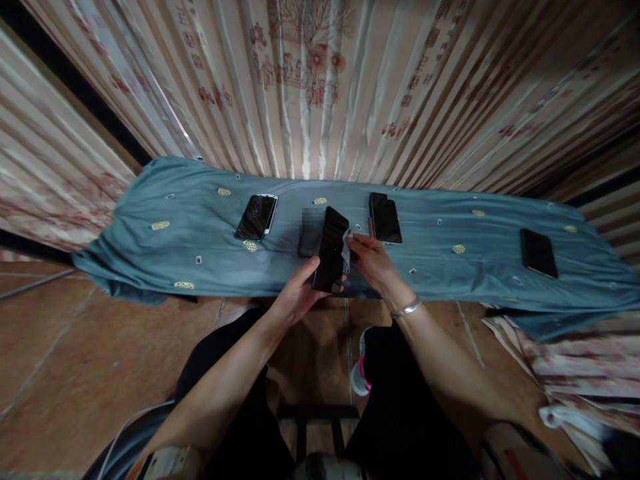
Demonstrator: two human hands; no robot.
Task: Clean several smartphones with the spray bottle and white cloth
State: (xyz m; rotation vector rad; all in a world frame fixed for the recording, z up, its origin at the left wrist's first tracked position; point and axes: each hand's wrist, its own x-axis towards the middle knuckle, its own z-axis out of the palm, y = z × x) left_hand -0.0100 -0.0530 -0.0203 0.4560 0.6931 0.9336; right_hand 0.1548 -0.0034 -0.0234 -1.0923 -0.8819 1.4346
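Observation:
Tilted above the near edge of the cloth-covered bench is a black smartphone (331, 252), its dark face toward me. My left hand (304, 283) grips its lower end, thumb on the left side and fingers underneath. A small whitish wipe or piece of thin cloth (347, 251) lies against the phone's right edge. My right hand (369, 257) pinches that wipe between thumb and fingers. Partly hidden behind the held phone, another dark flat item (309, 240) rests on the cloth; its upper part is blurred out.
A blue-green patterned cloth (200, 233) covers the long bench. Stacked phones (256, 217) lie to the left, more phones (386, 219) right of centre, and a black phone (539, 253) far right. Pleated curtains (320, 87) hang right behind the bench.

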